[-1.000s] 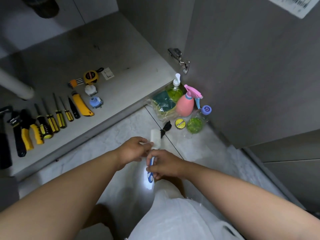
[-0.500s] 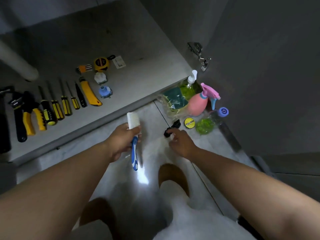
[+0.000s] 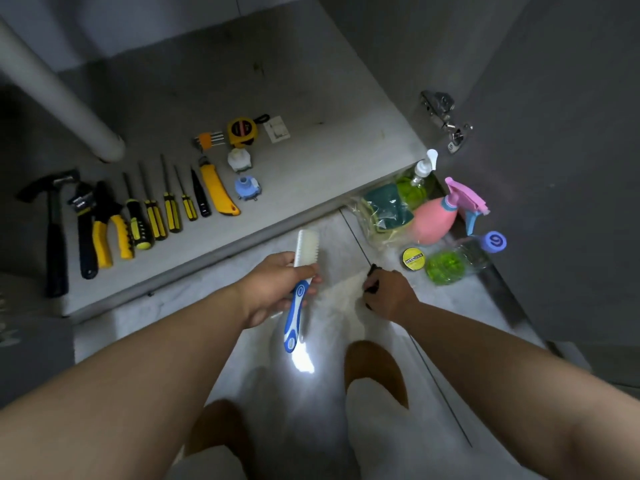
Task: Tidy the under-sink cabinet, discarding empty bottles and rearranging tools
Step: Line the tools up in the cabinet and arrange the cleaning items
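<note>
Two hands are at work over the tiled floor, lower centre of frame. The left hand has its fingers curled round the neck of a scrubbing brush, white bristles toward the cabinet and blue-and-white handle pointing back at the person. The right hand, just right of centre, has its fingers bent down onto a small black object at floor level; what the object is cannot be told. On the cabinet shelf, left half of frame, one row reads from the left: hammer, black wrench, yellow-handled pliers, several screwdrivers, yellow utility knife. Behind the knife lie hex keys, a tape measure and a white switch plate. On the floor at right centre, by the open door, a cluster: green soap pump bottle, bagged sponges, pink spray bottle, yellow tin, and a clear bottle lying on its side.
</note>
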`<action>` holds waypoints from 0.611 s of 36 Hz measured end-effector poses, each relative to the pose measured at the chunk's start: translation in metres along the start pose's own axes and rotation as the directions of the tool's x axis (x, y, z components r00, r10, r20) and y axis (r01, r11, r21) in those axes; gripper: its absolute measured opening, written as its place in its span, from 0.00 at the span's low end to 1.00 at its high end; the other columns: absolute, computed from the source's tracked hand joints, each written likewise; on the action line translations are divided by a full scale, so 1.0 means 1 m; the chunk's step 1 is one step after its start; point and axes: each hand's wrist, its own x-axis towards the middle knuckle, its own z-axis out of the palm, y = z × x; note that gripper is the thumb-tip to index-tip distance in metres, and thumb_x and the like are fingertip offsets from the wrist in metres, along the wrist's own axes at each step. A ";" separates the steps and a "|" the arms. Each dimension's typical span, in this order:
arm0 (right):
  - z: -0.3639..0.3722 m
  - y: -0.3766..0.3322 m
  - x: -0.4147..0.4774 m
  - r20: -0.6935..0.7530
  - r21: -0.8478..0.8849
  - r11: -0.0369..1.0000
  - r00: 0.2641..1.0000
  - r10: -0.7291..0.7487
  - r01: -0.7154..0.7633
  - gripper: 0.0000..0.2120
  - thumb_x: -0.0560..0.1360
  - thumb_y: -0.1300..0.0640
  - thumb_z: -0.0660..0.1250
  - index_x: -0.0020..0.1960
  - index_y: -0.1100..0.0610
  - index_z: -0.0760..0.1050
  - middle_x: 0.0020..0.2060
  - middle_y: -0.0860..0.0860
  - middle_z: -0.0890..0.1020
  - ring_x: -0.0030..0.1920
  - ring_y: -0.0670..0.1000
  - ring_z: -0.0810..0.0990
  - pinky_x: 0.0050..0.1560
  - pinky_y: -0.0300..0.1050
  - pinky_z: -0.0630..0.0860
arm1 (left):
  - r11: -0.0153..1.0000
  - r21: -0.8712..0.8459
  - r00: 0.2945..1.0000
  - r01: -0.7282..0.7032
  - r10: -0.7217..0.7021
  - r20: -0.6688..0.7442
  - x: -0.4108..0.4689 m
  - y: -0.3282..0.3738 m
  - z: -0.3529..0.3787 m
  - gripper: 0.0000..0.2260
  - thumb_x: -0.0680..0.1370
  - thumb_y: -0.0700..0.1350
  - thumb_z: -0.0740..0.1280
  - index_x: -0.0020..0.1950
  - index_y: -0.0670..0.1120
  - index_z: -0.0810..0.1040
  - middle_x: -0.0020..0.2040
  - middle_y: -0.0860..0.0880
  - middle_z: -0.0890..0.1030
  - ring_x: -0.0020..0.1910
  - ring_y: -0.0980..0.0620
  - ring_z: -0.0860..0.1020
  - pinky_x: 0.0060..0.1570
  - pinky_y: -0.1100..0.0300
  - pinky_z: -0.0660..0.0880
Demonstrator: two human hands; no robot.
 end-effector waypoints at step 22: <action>-0.149 -0.103 -0.049 0.052 0.290 0.922 0.958 -0.283 0.256 0.08 0.73 0.64 0.73 0.42 0.56 0.74 0.37 0.61 0.84 0.33 0.52 0.78 0.37 0.44 0.73 | 0.952 0.217 0.957 -0.215 0.250 -0.150 -0.083 0.113 -0.073 0.12 0.81 0.48 0.69 0.60 0.42 0.80 0.52 0.43 0.86 0.46 0.50 0.86 0.48 0.55 0.84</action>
